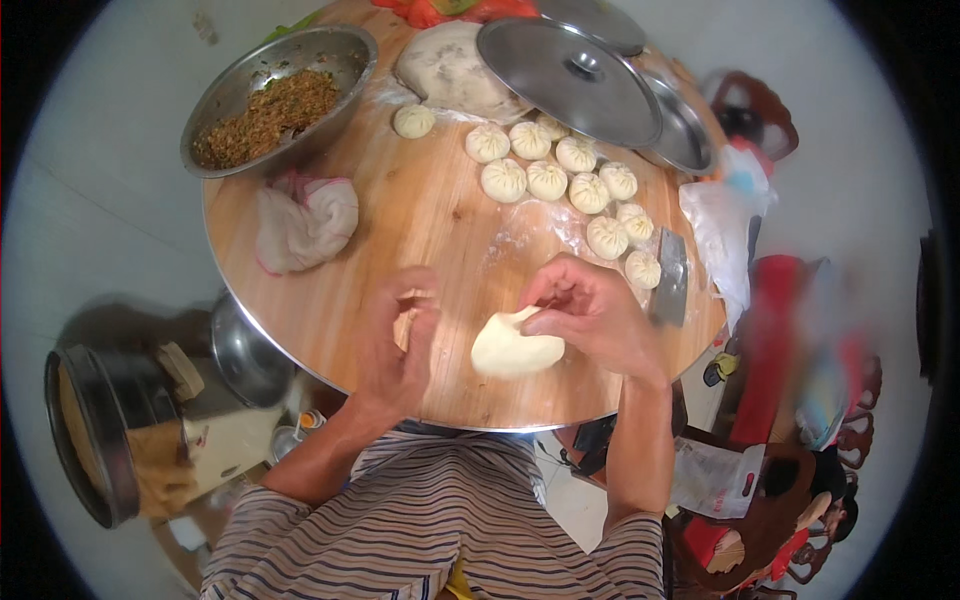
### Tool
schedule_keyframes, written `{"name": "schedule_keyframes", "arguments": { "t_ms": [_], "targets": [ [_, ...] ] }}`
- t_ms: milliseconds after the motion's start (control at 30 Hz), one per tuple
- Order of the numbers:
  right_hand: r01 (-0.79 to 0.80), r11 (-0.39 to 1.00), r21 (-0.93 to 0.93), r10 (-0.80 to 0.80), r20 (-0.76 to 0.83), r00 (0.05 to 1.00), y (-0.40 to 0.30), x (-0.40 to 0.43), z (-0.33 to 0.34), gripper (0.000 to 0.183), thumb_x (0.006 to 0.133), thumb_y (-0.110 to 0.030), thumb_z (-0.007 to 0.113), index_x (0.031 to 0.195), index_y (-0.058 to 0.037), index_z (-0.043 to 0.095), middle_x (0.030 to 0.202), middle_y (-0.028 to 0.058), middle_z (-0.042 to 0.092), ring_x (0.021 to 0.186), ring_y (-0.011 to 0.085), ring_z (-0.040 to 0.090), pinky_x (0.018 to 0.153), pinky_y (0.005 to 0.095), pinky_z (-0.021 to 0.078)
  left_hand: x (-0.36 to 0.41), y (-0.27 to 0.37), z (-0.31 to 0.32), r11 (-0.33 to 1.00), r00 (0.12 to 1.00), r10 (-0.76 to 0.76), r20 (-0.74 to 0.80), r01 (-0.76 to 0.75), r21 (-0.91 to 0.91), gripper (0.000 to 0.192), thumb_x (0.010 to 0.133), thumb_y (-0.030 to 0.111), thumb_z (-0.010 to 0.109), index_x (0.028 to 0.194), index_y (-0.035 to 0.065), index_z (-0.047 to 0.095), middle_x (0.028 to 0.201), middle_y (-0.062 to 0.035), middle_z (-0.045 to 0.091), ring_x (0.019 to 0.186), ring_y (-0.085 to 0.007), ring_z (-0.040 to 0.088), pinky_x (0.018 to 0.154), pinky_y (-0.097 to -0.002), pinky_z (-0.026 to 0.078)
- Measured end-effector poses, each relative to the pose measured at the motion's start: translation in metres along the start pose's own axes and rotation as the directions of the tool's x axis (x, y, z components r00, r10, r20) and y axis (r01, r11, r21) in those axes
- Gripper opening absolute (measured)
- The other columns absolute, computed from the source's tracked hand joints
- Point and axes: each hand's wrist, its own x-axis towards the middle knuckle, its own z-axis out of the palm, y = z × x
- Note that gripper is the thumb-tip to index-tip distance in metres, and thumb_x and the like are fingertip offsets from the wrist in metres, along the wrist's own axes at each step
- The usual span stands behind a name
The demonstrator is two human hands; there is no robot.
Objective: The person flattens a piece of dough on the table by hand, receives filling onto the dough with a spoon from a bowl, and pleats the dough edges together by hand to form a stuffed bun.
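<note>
Between the thumb and fingers of my right hand (pixel 581 311), a flat round dough wrapper (pixel 517 349) hangs by its upper edge. My left hand (pixel 401 337) is blurred and holds nothing, its thumb and fingers apart, to the left of the wrapper. Beyond my hands, several pleated stuffed buns (pixel 546 180) rest on the floured wooden table (pixel 442 225). One small dough ball (pixel 413 121) lies apart from them. At the far left, a large metal bowl (pixel 277 97) contains a brown minced filling (pixel 266 116) with green bits.
A big dough mass (pixel 457 71) lies at the back, beside a metal lid (pixel 574 79) leaning over a metal pan (pixel 686 135). A cleaver blade (pixel 670 277) lies at right near the buns. A crumpled white cloth (pixel 307 225) sits at left; a white plastic bag (pixel 720 217) hangs over the right edge.
</note>
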Motion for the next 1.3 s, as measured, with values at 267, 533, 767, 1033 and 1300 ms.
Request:
{"name": "schedule_keyframes", "arguments": {
  "t_ms": [267,533,767,1033,1300],
  "targets": [
    [0.231,0.618,-0.751,-0.406,-0.053,0.913,0.084,0.060,-0.007,0.034,0.090,-0.007,0.076,0.123,-0.0002,0.066,0.129,0.0201,0.066,0.123,0.0359,0.063,0.107,0.0459,0.0495,-0.022,-0.018,0.005,0.993,0.964,0.031,0.263,-0.060,0.103,0.038,0.100,0.009,0.066,0.135,0.0004,0.060,0.138,-0.0196,0.064,0.131,-0.0341,0.061,0.111,-0.0415,0.049],
    [0.107,0.349,-0.931,-0.545,-0.108,0.832,0.112,0.106,0.050,0.070,0.099,-0.019,0.066,0.159,-0.0004,0.036,0.167,0.0331,0.022,0.157,0.0511,0.017,0.127,0.0648,0.0155,-0.039,-0.039,0.018,0.848,0.801,0.176,0.573,-0.419,0.325,0.069,0.084,0.022,0.078,0.145,-0.0021,0.054,0.158,-0.0223,0.047,0.152,-0.0361,0.041,0.126,-0.0480,0.034],
    [0.028,0.411,-0.911,-0.440,-0.171,0.882,0.118,0.119,0.029,0.071,0.101,-0.022,0.064,0.161,-0.0005,0.033,0.168,0.0340,0.017,0.158,0.0507,0.013,0.129,0.0612,0.0118,-0.038,-0.035,0.021,0.839,0.804,0.159,0.573,-0.416,0.351,0.070,0.086,0.021,0.075,0.146,-0.0058,0.052,0.159,-0.0259,0.045,0.150,-0.0402,0.042,0.126,-0.0524,0.033],
    [0.296,0.304,-0.906,-0.578,0.072,0.813,0.100,0.145,0.075,0.075,0.098,-0.030,0.069,0.159,-0.0015,0.036,0.169,0.0301,0.021,0.156,0.0506,0.019,0.128,0.0608,0.0178,-0.041,-0.033,0.021,0.810,0.798,0.145,0.585,-0.435,0.393,0.059,0.090,0.016,0.072,0.142,-0.0056,0.055,0.154,-0.0285,0.048,0.148,-0.0426,0.044,0.125,-0.0529,0.035],
    [0.104,0.625,-0.773,-0.540,-0.333,0.773,0.088,0.118,0.037,0.058,0.100,-0.017,0.062,0.152,0.0002,0.043,0.159,0.0307,0.037,0.152,0.0476,0.031,0.126,0.0573,0.0234,-0.042,-0.032,0.017,0.850,0.826,0.088,0.558,-0.354,0.390,0.058,0.092,0.018,0.071,0.143,-0.0044,0.055,0.155,-0.0265,0.047,0.148,-0.0397,0.045,0.124,-0.0482,0.038]
  ]
}}
